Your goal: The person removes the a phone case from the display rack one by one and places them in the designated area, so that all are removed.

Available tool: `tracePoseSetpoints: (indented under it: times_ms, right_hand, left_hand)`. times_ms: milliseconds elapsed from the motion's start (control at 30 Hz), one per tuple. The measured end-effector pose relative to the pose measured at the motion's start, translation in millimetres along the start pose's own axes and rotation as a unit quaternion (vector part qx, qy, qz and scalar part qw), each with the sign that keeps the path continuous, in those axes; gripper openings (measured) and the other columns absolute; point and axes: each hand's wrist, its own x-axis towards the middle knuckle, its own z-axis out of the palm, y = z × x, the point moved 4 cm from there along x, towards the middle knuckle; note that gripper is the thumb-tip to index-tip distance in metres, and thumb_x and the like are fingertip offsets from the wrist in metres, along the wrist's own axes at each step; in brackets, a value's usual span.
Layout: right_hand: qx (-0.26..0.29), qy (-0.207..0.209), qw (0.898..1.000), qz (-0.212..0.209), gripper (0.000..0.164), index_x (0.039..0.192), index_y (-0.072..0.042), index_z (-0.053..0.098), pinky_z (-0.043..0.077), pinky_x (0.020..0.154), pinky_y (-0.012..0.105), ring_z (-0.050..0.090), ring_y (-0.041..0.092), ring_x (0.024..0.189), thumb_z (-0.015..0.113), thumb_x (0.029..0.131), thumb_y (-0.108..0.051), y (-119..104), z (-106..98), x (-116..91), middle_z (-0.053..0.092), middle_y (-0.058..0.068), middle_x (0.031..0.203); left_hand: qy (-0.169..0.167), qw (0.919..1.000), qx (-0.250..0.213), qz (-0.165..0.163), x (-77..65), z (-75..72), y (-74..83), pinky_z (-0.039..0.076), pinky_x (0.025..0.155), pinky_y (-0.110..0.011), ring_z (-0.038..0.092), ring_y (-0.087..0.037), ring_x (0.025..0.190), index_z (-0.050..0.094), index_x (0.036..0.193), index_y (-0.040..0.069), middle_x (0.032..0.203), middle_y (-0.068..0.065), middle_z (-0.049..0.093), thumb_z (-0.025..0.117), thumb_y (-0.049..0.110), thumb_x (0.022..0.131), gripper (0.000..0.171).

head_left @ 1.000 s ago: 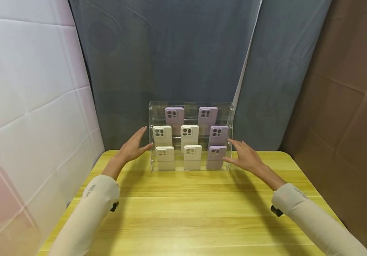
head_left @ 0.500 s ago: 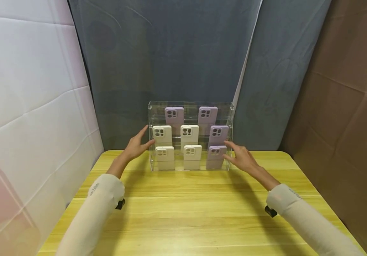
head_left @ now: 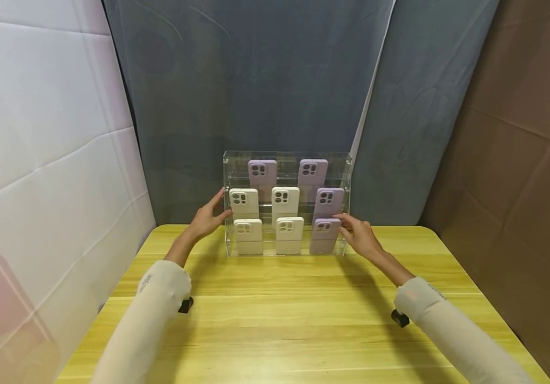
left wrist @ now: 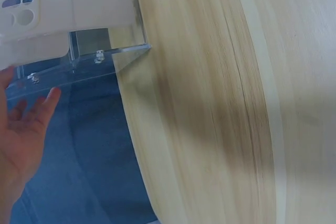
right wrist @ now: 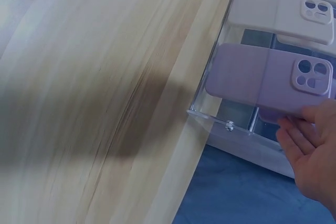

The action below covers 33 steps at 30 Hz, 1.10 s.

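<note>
A clear acrylic stepped stand (head_left: 287, 255) holds phone cases in three tiers. In the head view, my right hand (head_left: 362, 236) is at the upper right corner of the lilac phone case (head_left: 324, 240) in the front tier. Thumb and fingers close on that corner; in the right wrist view the right hand (right wrist: 315, 150) has its thumb on the case's edge, some fingers partly hidden behind it. My left hand (head_left: 204, 221) is at the stand's left side, fingers extended and thumb near a white case (head_left: 243, 201). The left wrist view shows the left hand (left wrist: 23, 140) holding nothing.
More white cases (head_left: 289, 240) and lilac cases (head_left: 328, 200) fill other places in the stand. It stands near the back of a wood-grain table (head_left: 275, 314). Grey cloth (head_left: 275, 80) hangs behind, with white cloth (head_left: 54, 133) left and brown cloth (head_left: 510, 133) right.
My right hand has moved inward, its fingers drawing together at the front lilac case's corner. The left hand has shifted slightly right to the stand's side. The cases stay in their places.
</note>
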Motion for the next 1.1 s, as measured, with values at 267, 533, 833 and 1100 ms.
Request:
tracePoseSetpoints:
  times_ms: [267, 533, 833, 1100]
  right_hand:
    - [0.014, 0.011, 1.000, 0.018, 0.033, 0.132, -0.002, 0.068, 0.062, 0.084, 0.055, 0.073, 0.043, 0.105, 0.066, 0.100, 0.003, 0.4, 0.5, 0.0, 0.073, 0.028, 0.115]
    - [0.015, 0.012, 1.000, 0.021, 0.029, 0.129, -0.002, 0.068, 0.062, 0.084, 0.055, 0.072, 0.044, 0.106, 0.066, 0.100, 0.001, -1.6, -1.2, 1.9, 0.073, 0.027, 0.116]
    - [0.022, 0.017, 1.000, 0.011, 0.028, 0.126, -0.003, 0.070, 0.063, 0.083, 0.054, 0.073, 0.041, 0.104, 0.067, 0.099, 0.002, -9.8, -9.1, 7.5, 0.074, 0.026, 0.115]
    - [0.023, 0.024, 0.999, 0.005, 0.027, 0.125, -0.001, 0.070, 0.062, 0.085, 0.054, 0.074, 0.042, 0.102, 0.067, 0.099, 0.003, -23.2, -21.1, 14.5, 0.074, 0.028, 0.113]
  left_hand:
    - [-0.005, 0.9964, -0.084, -0.011, 0.2, 5.3, 0.9, 0.058, 0.097, -0.051, 0.049, -0.047, 0.139, 0.010, 0.169, 0.023, 0.165, -0.027, 0.029, 0.055, 0.018, 0.110, 0.075]
    - [-0.011, 0.9921, -0.123, -0.023, -0.6, 6.7, 1.5, 0.056, 0.098, -0.054, 0.051, -0.048, 0.136, 0.005, 0.169, 0.030, 0.158, -0.031, 0.039, 0.055, 0.014, 0.109, 0.079]
    - [-0.043, 0.9862, -0.153, -0.045, -13.4, -4.5, 35.6, 0.052, 0.101, -0.059, 0.045, -0.051, 0.140, 0.005, 0.168, 0.018, 0.161, -0.035, 0.028, 0.052, 0.003, 0.108, 0.078]
    - [-0.021, 0.9893, -0.139, -0.039, 3.6, 7.3, 2.0, 0.055, 0.098, -0.057, 0.048, -0.048, 0.138, 0.004, 0.167, 0.036, 0.161, -0.030, 0.034, 0.052, 0.008, 0.109, 0.081]
